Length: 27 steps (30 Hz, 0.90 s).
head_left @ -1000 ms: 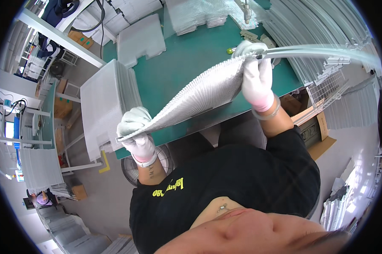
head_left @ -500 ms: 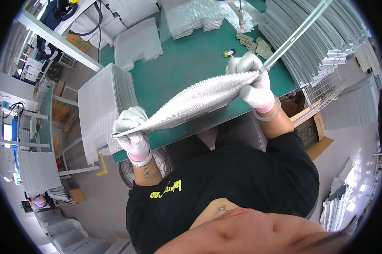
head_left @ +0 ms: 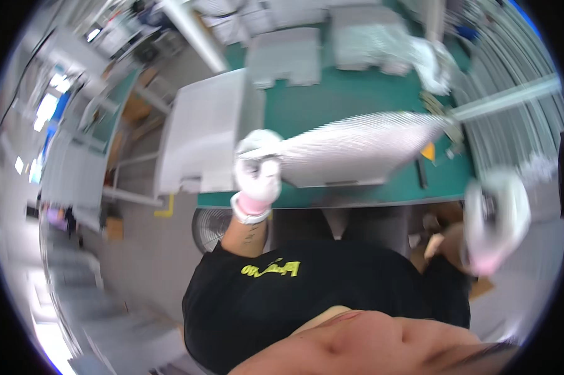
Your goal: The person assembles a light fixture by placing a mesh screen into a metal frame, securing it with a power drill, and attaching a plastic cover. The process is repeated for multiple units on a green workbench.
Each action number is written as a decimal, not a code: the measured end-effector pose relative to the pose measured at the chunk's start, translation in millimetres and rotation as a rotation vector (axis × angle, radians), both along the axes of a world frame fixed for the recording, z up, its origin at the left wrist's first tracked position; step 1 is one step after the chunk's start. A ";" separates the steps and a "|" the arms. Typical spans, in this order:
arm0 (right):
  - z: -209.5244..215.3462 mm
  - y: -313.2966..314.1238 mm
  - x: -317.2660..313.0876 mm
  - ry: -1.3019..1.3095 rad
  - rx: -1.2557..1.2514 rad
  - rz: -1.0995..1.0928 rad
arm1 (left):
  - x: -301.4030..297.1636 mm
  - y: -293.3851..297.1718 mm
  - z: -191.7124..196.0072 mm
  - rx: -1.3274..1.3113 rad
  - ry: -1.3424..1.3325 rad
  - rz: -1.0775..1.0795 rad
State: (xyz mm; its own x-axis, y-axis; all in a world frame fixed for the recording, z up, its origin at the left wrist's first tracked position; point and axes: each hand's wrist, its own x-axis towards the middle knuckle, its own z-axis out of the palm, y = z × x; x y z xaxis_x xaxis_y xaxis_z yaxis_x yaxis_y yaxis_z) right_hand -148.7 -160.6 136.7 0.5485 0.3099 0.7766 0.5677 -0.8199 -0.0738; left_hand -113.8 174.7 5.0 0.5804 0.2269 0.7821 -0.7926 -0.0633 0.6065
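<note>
**Silvery, finely ridged mesh panel (head_left: 351,150) held at one end by the white-gloved left hand (head_left: 257,165)**

The broad green-topped worktable (head_left: 285,115) spans the view, the panel tilted above its near side (whether its lower edge rests there, I cannot tell). With only one end gripped, the panel could sag, twist or slip. The long, pale, narrow strip (head_left: 507,97) meeting its far right corner might add to this by dragging on that end.

The left hand is closed around the panel's left end, wrist below and fingers up. The white-gloved right hand (head_left: 498,215) is well apart, beyond the table's right front corner, half open with fingers curved; blur hides any small thing inside. Smallest are a thin dark stick (head_left: 423,173) and a yellow piece (head_left: 428,151).
</note>
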 end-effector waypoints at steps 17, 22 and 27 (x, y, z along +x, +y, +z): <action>9.1 4.6 -28.2 0.351 -0.597 0.456 | -7.1 2.7 -7.6 0.016 0.059 -0.190; 5.8 -6.4 -17.2 0.384 -0.575 0.444 | -13.2 2.8 -6.5 0.036 0.027 -0.154; -63.2 -34.5 27.7 0.624 0.059 -0.016 | -17.1 -1.6 -0.5 0.042 0.059 -0.167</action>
